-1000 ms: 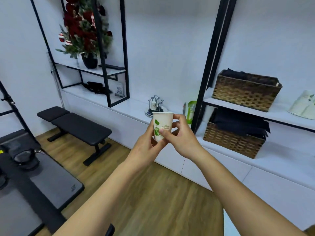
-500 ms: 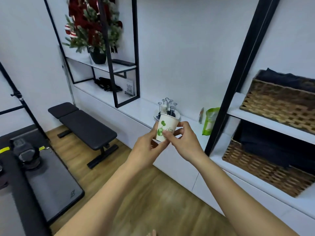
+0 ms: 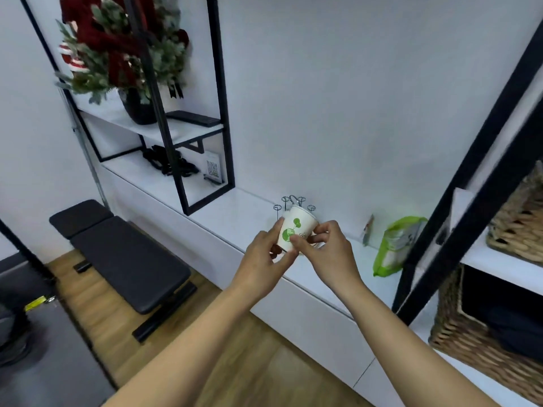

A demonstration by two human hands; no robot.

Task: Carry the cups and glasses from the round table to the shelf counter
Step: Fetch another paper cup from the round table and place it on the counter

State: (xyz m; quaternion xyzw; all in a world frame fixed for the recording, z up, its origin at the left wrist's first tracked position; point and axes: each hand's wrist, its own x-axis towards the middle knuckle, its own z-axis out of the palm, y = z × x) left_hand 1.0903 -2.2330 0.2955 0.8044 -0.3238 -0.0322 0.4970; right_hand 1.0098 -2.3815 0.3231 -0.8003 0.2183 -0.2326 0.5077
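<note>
While both arms reach out at frame centre, the left hand (image 3: 264,257) and right hand (image 3: 329,254) grip a white paper cup (image 3: 296,232) with green print, fingers (image 3: 318,230) clamped on its sides, cup tilted with its rim toward upper right. It is held above the white desk (image 3: 241,215), just in front of a wire cup rack (image 3: 293,201). Green pouch (image 3: 393,248) stands right of centre; wicker baskets (image 3: 476,345) at far right; black bench (image 3: 123,254) lower left; potted red-green plant (image 3: 117,51) upper left.
</note>
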